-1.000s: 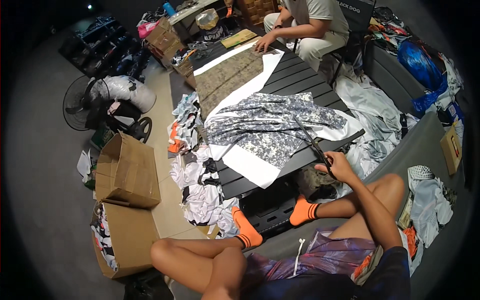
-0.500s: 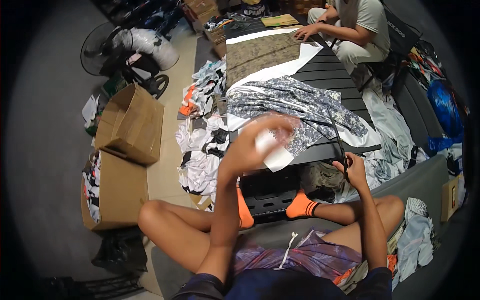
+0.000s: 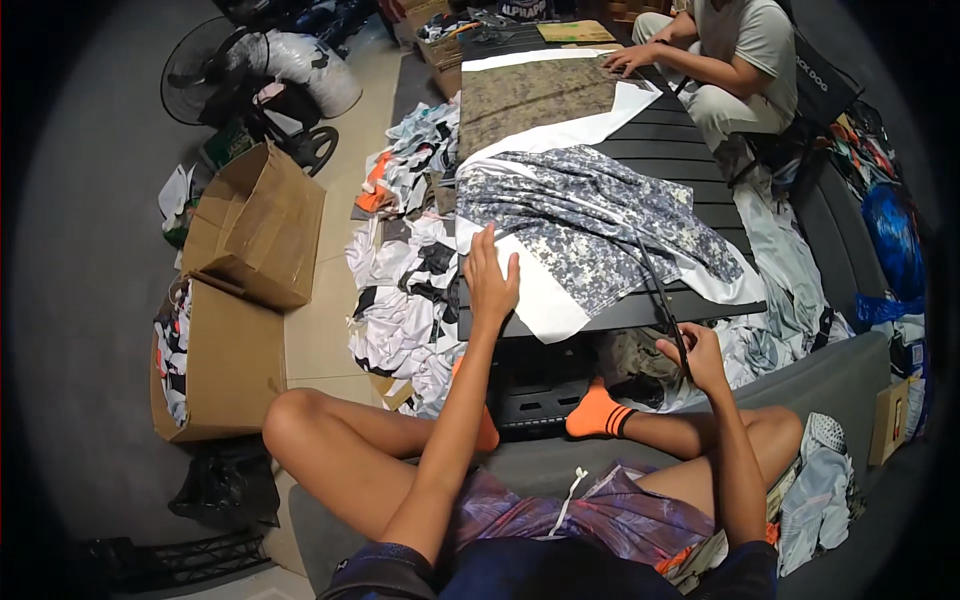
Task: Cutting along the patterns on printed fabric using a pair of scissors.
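Head view: from where I stand, the seated person's left hand (image 3: 490, 287) is laid out palm down at the near left corner of the table (image 3: 655, 150), over the white margin of the grey camouflage cloth (image 3: 590, 215). Its fingers are straight and nearly together, the thumb held apart, and I can see nothing in its grip; how hard it presses I cannot tell.

The right hand (image 3: 704, 357), just off the table's near edge, has its fingers curled round the handles of long dark scissors (image 3: 662, 297). Their blades point away from the person, with the tip over the grey cloth; how far the blades are parted is too fine to make out.

That cloth lies rumpled across the near half of the table, its white edges showing at the left, front and right. Beyond it an olive camouflage cloth (image 3: 535, 100) is spread flatter, a co-worker's hand (image 3: 627, 62) on its far right corner. White scraps (image 3: 400, 310) heap up along the table's left side, near two cardboard boxes (image 3: 270, 235).
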Tool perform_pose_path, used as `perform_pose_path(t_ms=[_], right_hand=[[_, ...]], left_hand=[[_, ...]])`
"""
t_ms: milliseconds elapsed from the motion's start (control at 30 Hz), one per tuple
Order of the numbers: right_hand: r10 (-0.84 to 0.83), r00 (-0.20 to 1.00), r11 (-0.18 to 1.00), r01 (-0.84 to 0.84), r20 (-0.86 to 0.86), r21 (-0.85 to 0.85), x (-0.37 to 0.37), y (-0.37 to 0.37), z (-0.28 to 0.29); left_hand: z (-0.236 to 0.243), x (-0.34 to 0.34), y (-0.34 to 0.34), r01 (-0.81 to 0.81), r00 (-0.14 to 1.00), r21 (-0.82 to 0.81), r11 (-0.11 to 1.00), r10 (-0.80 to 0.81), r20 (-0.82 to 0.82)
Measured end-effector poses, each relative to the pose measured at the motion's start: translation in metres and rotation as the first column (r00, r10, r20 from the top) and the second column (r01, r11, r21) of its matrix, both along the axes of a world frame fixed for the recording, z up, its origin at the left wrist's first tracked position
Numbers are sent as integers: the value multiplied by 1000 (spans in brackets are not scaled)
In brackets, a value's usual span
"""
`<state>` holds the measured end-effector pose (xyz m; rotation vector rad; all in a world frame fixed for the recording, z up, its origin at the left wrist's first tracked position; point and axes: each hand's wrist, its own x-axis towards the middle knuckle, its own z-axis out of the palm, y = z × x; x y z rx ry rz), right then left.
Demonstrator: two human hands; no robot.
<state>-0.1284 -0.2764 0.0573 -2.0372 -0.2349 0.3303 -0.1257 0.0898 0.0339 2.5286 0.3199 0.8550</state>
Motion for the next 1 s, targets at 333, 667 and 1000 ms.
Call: perform_pose_path(t_ms=[333, 667, 1000], right_hand=[[111, 989, 974, -90, 93, -206, 2, -1, -2], [34, 990, 983, -9, 135, -182, 4, -7, 17], [-46, 984, 991, 67, 174, -116, 14, -8, 49]], left_hand=[[-5, -1, 6, 0, 1000, -62, 998, -2, -31], [-2, 54, 35, -80, 995, -105, 991, 74, -63], [-27, 185, 5, 255, 949, 204, 945, -204, -240]])
